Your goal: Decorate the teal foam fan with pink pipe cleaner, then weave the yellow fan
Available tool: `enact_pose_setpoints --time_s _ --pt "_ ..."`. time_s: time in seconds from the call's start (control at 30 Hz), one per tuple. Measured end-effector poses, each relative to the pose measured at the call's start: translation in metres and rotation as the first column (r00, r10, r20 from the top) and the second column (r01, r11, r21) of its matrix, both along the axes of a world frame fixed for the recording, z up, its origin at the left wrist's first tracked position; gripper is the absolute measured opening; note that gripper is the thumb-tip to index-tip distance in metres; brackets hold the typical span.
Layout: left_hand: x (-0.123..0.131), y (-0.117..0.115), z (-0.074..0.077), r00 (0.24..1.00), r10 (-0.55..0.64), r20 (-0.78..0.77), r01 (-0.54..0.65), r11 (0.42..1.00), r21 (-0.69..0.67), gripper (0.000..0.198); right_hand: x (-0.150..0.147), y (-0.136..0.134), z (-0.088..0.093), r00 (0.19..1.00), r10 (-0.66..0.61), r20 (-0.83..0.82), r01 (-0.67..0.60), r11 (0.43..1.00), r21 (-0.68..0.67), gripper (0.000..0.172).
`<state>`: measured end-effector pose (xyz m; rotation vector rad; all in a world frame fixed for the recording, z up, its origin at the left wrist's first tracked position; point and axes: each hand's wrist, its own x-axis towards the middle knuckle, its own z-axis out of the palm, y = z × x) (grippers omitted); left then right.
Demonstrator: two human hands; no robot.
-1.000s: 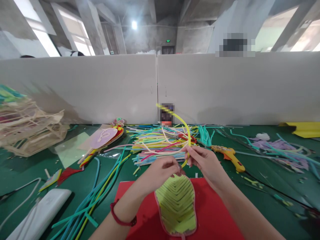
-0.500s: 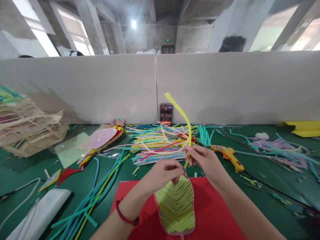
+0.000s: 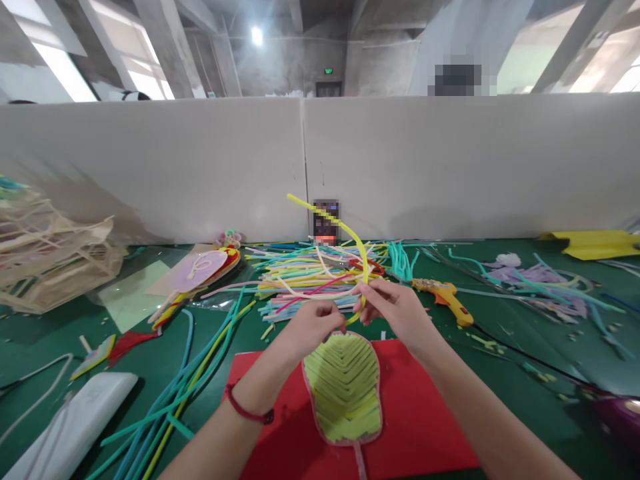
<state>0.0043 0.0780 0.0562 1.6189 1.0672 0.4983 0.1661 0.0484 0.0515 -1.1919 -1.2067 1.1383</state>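
Between my hands is a yellow pipe cleaner (image 3: 353,235), its free end curving up and to the left. My right hand (image 3: 390,305) pinches it partway along between thumb and fingers. My left hand (image 3: 316,328) is closed at its lower end, fingertips together. Just below them a leaf-shaped fan (image 3: 344,387), covered in slanted green-yellow strips with a pink edge and pink stem, lies on a red sheet (image 3: 420,413). A red bracelet (image 3: 250,408) circles my left wrist.
Behind my hands lies a pile of coloured pipe cleaners (image 3: 295,287) with red-handled scissors (image 3: 367,267). A yellow glue gun (image 3: 445,300) rests to the right. On the left are a lilac fan (image 3: 200,270), loose blue-green stems (image 3: 185,387) and a white device (image 3: 75,420). A grey partition (image 3: 200,167) stands behind.
The pipe cleaner's free end has swung left and its bend is stronger. My left hand has shifted slightly left and up, uncovering the fan's top. The whole view has shifted a little.
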Motion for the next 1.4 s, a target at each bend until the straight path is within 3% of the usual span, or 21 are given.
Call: enact_pose_setpoints --time_s 0.1,0.27,0.37,0.53,0.67,0.8,0.97,1.1,1.17,1.3,1.4 --pt "0.0 0.001 -0.003 0.989 0.053 0.138 -0.05 0.998 -0.03 0.015 0.001 -0.001 0.002 1.0 -0.02 0.003 0.02 1.0 0.016 0.034" --pt "0.0 0.0 -0.01 0.897 0.17 0.408 -0.093 0.975 -0.201 0.021 -0.003 -0.002 0.006 0.974 -0.106 -0.202 0.097 0.994 -0.054 0.036" --pt "0.003 -0.001 -0.01 0.868 0.232 0.439 -0.188 0.972 -0.142 0.021 -0.01 -0.003 0.003 0.972 -0.041 -0.233 0.027 0.997 -0.066 0.033" --pt "0.006 -0.004 -0.007 0.944 0.224 0.242 -0.271 0.945 0.185 0.015 -0.018 -0.002 -0.007 0.983 -0.054 -0.174 0.048 0.998 -0.039 0.031" --pt "0.005 -0.005 -0.009 0.982 0.17 0.078 -0.187 0.89 0.415 0.017 -0.018 -0.001 -0.009 0.992 -0.052 -0.112 0.053 0.999 0.001 0.034" --pt "0.002 -0.007 -0.011 0.966 0.201 -0.161 -0.065 0.795 0.604 0.019 -0.017 -0.001 -0.01 1.0 -0.017 -0.019 0.018 0.999 0.034 0.035" --pt "-0.001 -0.014 -0.004 0.866 0.159 -0.474 0.236 0.705 0.669 0.021 -0.016 -0.002 -0.014 0.991 -0.007 0.134 -0.005 0.996 0.087 0.029" --pt "-0.003 -0.016 0.002 0.841 0.124 -0.526 0.334 0.646 0.686 0.024 -0.013 -0.002 -0.014 0.989 0.009 0.148 -0.022 0.996 0.089 0.026" --pt "-0.003 -0.015 0.002 0.884 0.114 -0.453 0.27 0.668 0.694 0.021 -0.011 -0.002 -0.012 0.995 0.014 0.094 -0.022 0.996 0.088 0.026" --pt "-0.001 -0.012 -0.003 0.977 0.107 -0.184 0.03 0.786 0.617 0.023 -0.008 -0.001 -0.009 0.999 0.012 -0.038 -0.009 0.997 0.075 0.029" --pt "0.0 -0.011 -0.006 0.989 0.103 -0.104 -0.022 0.807 0.59 0.02 -0.008 0.0 -0.008 0.998 0.022 -0.065 -0.018 0.998 0.062 0.033"
